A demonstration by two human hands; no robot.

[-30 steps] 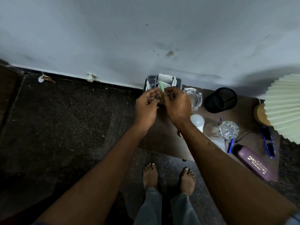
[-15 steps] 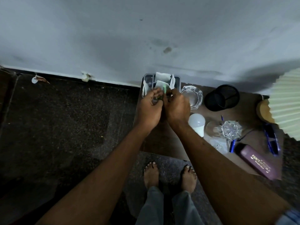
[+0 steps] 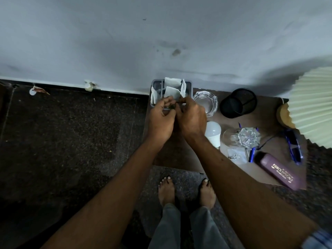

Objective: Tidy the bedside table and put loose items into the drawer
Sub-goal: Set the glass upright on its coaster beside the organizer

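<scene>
Because both hands meet over the back left corner of the table [image 3: 172, 155], I read this as sorting rather than carrying: the left hand [image 3: 160, 121] and right hand [image 3: 193, 119] each pinch a green item [image 3: 172, 106] between thumb and fingertips, just above the grey tray [image 3: 154, 85]. What the item is I cannot tell from here, since the fingers hide most of it. White paper slips [image 3: 172, 82] stand upright in the tray's compartments, so I judge the tray serves as a catch-all and the item is being worked in or out among them. Just right of the tray sits a glass ashtray [image 3: 205, 101], then a black mesh cup [image 3: 238, 103]. Nearer me a white bulb [image 3: 212, 133] lies beside the right wrist, with blue pens [image 3: 252, 155], a maroon case [image 3: 277, 172] and blue glasses [image 3: 294, 148] further right by the lamp shade [image 3: 312, 105] — all loose, so most of the tidying looks undone. No drawer shows in my view.
</scene>
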